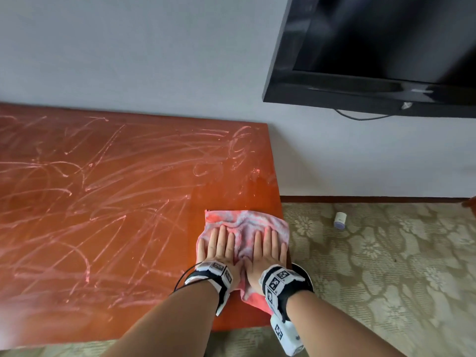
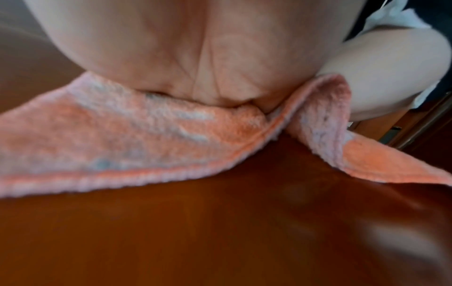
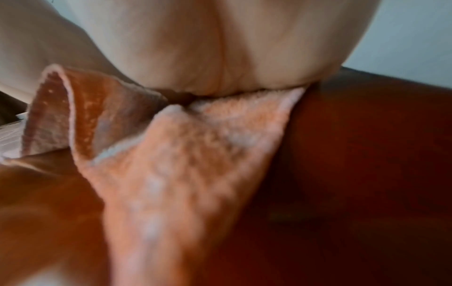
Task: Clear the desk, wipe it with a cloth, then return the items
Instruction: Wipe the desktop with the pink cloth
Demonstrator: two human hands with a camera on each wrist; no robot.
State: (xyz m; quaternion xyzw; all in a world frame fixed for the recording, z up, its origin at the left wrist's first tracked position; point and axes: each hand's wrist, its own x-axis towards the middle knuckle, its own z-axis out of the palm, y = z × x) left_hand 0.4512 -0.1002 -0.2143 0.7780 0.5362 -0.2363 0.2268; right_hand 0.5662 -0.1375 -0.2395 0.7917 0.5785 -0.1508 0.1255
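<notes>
Both hands (image 1: pixel 246 247) press flat, side by side, on the cloth (image 1: pixel 242 225). It lies at the bench's (image 1: pixel 103 202) near right corner; the streaked surface stretches left.

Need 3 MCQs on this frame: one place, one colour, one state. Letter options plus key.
1. Where on the desk does the cloth lie?
A. near right corner
B. far left corner
C. centre

2. What colour is the cloth?
A. plain green
B. pink with grey-blue patches
C. black

3. How are the hands on the cloth?
A. both flat, fingers straight
B. one lifted away
C. both clenched into fists

Key:
1 A: it sits at the desk's right edge, nearest the person.
2 B: the head view shows pink and grey-blue.
3 A: left hand and right hand press flat side by side.
</notes>
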